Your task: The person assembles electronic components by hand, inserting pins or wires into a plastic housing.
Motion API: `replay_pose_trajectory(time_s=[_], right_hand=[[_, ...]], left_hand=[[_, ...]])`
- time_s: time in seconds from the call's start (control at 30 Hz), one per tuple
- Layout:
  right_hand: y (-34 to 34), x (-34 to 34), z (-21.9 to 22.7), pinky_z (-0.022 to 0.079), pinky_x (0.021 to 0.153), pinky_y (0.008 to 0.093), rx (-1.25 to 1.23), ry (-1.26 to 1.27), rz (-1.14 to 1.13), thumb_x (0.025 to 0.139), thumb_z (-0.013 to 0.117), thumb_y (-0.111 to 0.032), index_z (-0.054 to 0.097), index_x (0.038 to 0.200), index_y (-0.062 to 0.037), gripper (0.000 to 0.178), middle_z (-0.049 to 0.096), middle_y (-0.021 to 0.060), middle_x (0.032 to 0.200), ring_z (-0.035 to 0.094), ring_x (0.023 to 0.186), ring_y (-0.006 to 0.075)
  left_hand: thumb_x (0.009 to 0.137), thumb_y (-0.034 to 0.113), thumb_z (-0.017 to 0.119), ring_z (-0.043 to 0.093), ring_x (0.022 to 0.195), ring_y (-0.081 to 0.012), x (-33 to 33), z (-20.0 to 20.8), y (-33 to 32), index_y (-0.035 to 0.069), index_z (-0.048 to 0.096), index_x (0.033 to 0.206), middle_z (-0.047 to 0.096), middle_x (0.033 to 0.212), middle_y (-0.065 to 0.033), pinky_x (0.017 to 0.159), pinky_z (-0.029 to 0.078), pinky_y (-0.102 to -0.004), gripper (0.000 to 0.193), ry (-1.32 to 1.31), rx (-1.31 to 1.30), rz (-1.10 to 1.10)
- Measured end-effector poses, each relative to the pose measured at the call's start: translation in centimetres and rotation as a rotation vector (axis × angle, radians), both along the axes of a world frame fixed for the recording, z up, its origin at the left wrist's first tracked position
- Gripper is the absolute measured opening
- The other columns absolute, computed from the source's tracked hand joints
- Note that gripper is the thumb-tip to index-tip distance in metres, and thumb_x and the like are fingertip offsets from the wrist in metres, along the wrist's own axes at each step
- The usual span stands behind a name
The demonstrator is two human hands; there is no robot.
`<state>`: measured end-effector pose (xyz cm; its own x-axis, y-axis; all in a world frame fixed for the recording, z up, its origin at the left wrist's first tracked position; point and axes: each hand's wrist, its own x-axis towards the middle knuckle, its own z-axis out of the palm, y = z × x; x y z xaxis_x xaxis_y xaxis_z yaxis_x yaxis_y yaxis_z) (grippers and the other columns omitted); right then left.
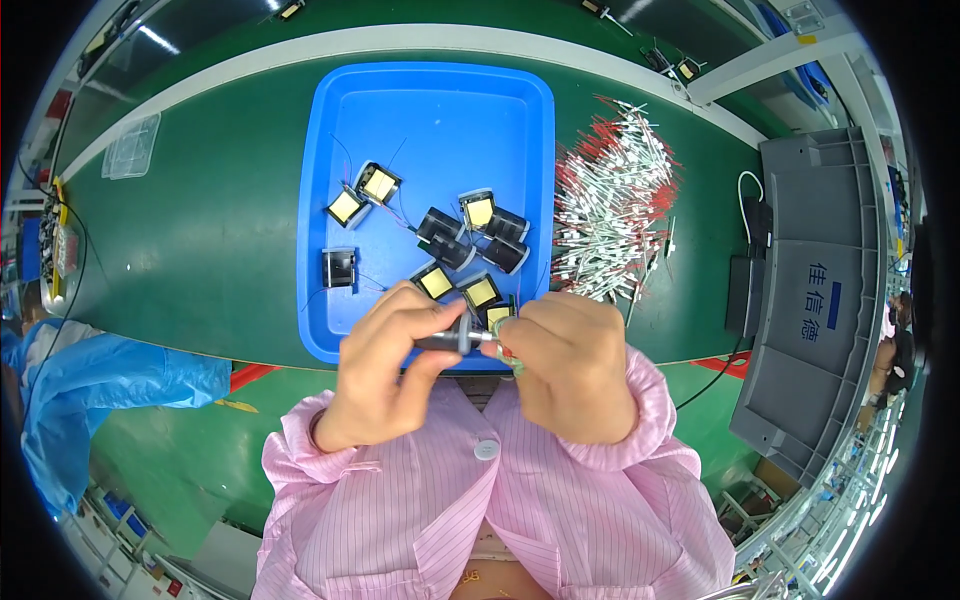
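My left hand (pixel 385 365) and my right hand (pixel 570 365) meet over the near edge of a blue tray (pixel 330 140). Between them they hold a small black coil part (pixel 462 335) with a thin white sleeved lead at the right hand's fingertips. The left hand's fingers pinch the part from the left, and the right hand's fingers close on the lead side. Several small black transformers with yellow tape tops (pixel 480 210) lie loose in the tray beyond my hands, trailing fine wires. Pink striped sleeves cover both forearms.
A heap of white and red sleeved wire pieces (pixel 615 200) lies on the green mat right of the tray. A grey plastic crate lid (pixel 825 290) stands at the far right. A clear plastic bag (pixel 130 145) lies at the far left, with a blue-clad person (pixel 90 380) beside me.
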<state>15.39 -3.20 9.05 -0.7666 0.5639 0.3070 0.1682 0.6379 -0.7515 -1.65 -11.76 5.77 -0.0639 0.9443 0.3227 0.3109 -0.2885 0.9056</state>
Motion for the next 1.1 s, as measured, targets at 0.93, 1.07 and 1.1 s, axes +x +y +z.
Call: replay_pose_trajectory(time_s=[0.93,1.07,1.1], right_hand=[[5.6,5.4,-8.7,0.053,0.061,0.0443,0.315,-0.621,-0.701,0.073,0.060,0.003,0.053,0.098,0.0026,0.027,0.052,0.0199,0.097,0.061,0.078,0.0377],[6.3,5.6,-9.7,0.052,0.061,0.0442,0.308,-0.589,-0.762,0.071,0.057,0.008,0.055,0.090,0.0024,0.020,0.053,0.0193,0.093,0.061,0.074,0.0375],[6.5,5.7,-9.7,0.052,0.060,0.0441,0.283,-0.572,-0.759,0.071,0.056,0.008,0.056,0.088,0.0023,0.018,0.054,0.0190,0.090,0.061,0.072,0.0372]], left_hand=[[0.090,0.006,0.054,0.062,0.077,-0.0143,-21.8,-5.0,18.8,-0.007,0.058,0.118,0.066,0.093,-0.0097,0.065,0.048,-0.0256,0.031,-0.085,-0.361,0.529],[0.084,0.006,0.062,0.065,0.091,-0.0223,-24.2,-9.9,24.4,-0.005,0.041,0.135,0.059,0.116,-0.0189,0.074,0.051,-0.0305,0.056,-0.314,-0.423,0.557],[0.084,0.006,0.062,0.065,0.091,-0.0223,-24.0,-9.9,24.9,-0.005,0.041,0.135,0.059,0.116,-0.0189,0.074,0.051,-0.0305,0.056,-0.313,-0.414,0.551]])
